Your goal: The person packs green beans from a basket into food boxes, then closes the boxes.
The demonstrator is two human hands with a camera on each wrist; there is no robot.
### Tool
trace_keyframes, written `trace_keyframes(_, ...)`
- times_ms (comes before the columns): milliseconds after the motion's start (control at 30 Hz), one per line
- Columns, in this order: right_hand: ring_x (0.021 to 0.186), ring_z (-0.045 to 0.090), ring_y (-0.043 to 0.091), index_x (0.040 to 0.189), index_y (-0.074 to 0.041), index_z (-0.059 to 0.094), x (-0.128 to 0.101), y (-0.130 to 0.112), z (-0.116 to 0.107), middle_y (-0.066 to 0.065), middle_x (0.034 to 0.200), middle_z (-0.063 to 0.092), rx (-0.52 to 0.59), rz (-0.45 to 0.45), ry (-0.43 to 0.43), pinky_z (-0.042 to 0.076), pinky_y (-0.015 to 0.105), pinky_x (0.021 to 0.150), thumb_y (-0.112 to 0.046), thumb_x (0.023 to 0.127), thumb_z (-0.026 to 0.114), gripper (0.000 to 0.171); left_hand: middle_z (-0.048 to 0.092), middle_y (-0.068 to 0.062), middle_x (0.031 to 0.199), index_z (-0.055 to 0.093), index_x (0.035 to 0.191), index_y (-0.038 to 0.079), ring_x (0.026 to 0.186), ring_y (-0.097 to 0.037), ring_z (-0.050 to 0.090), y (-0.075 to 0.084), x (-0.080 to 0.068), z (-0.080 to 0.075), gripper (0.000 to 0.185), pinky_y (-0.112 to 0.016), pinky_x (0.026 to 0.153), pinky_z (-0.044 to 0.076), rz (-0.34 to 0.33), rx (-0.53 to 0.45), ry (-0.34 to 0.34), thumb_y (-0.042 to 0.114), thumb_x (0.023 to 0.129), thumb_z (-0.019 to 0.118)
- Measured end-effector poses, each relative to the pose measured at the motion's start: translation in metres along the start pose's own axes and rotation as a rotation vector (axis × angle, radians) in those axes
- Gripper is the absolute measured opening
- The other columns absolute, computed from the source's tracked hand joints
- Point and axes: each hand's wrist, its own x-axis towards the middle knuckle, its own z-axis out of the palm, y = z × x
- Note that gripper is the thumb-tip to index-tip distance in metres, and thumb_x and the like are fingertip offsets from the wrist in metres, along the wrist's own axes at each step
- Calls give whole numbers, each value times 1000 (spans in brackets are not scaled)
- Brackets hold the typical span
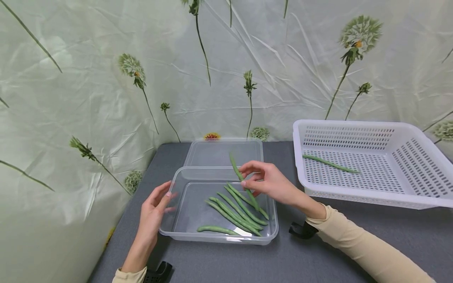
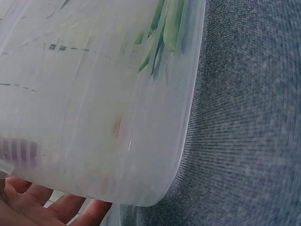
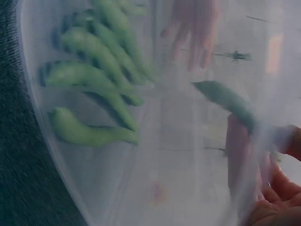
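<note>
A clear plastic container (image 1: 184,230) sits on the grey table and holds several green beans (image 1: 233,212). My right hand (image 1: 263,181) pinches one long green bean (image 1: 238,173) above the container's far right side. The left hand (image 1: 155,206) rests with straight fingers against the container's left wall. In the right wrist view the held bean (image 3: 225,101) shows through the clear wall, with the other beans (image 3: 94,75) lying to the left. The left wrist view shows the container wall (image 2: 94,117) close up and my left fingers (image 2: 56,207) under it.
A clear lid (image 1: 212,151) lies behind the container. A white slotted basket (image 1: 417,196) stands at the right with one green bean (image 1: 330,164) in it. A leaf-patterned sheet (image 1: 88,98) closes in the back and left. Grey table (image 1: 318,259) stretches along the front.
</note>
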Motion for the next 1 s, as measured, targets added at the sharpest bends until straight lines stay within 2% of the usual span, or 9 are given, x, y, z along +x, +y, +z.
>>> trace_keyframes(100,86,66,41,124,-7,61,3,4,3,15,112,61,-31,13,-34,56,51,63,-12,93,70,33,53,-8,141,50,142,11,113,-12,62,0,0,0,40,-31,80,54,3,2,-7,24,105,51)
trace_keyframes(233,78,66,35,120,-9,64,4,5,5,12,105,64,-80,48,-77,55,53,63,-14,91,73,31,52,-9,142,49,143,10,113,-11,62,-1,-2,-2,41,-32,80,54,1,-5,-16,26,105,50)
trace_keyframes(367,74,66,22,114,-10,67,6,3,6,5,100,65,-188,58,-121,56,45,60,-15,89,74,26,51,-10,142,48,143,9,112,-10,62,0,-1,-2,41,-31,80,54,7,-21,-18,26,105,50)
trace_keyframes(500,75,66,17,111,-11,68,6,3,8,2,98,64,-260,67,-135,56,41,58,-14,88,76,24,51,-11,142,48,143,9,111,-9,62,-1,-1,-1,42,-31,80,54,0,-18,-17,26,105,51)
trace_keyframes(800,74,64,23,111,-9,68,4,5,10,1,96,67,-289,52,-84,55,36,58,-18,89,75,25,51,-11,142,48,142,8,112,-10,62,1,0,0,41,-31,80,54,-8,-18,-17,24,105,51)
trace_keyframes(933,79,64,20,111,-13,69,1,5,10,1,106,67,-231,30,-60,56,40,60,-18,90,74,21,51,-10,142,48,142,9,113,-11,62,1,0,-1,41,-32,81,54,-11,-11,-21,23,105,51)
trace_keyframes(1000,83,65,25,111,-16,69,-1,4,9,2,110,66,-187,20,-50,56,44,61,-18,92,73,20,52,-10,141,48,142,9,113,-10,62,1,0,-1,41,-32,81,54,-10,-8,-20,24,105,51)
